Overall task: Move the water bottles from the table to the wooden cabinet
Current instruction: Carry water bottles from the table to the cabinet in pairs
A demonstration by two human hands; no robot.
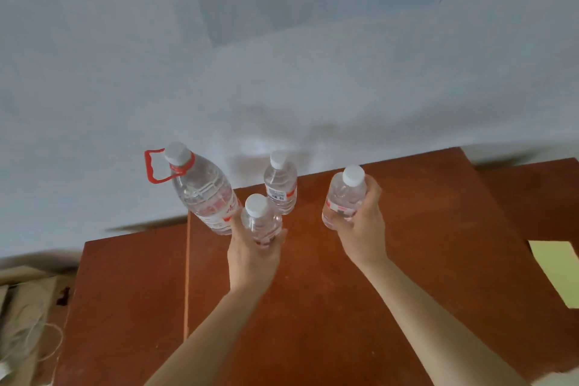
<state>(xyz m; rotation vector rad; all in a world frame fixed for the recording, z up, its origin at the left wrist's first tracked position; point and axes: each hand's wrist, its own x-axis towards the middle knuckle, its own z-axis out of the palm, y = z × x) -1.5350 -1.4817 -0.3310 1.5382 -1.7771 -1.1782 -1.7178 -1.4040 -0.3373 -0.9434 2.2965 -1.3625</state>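
At frame centre the left hand [253,255] wraps a small bottle [261,221]; right of it the right hand [363,229] clasps another bottle [344,196], both over the wooden cabinet [313,307]. Each should go down upright, clear of the large bottle [203,188] and the standing bottle [280,185]. Whether the bases touch is hidden.

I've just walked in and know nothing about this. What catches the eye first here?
Two bare hands, each wrapped around a small water bottle: the left hand and the right hand, over a reddish-brown wooden top. Behind the left hand stands a big bottle with a red carry handle.
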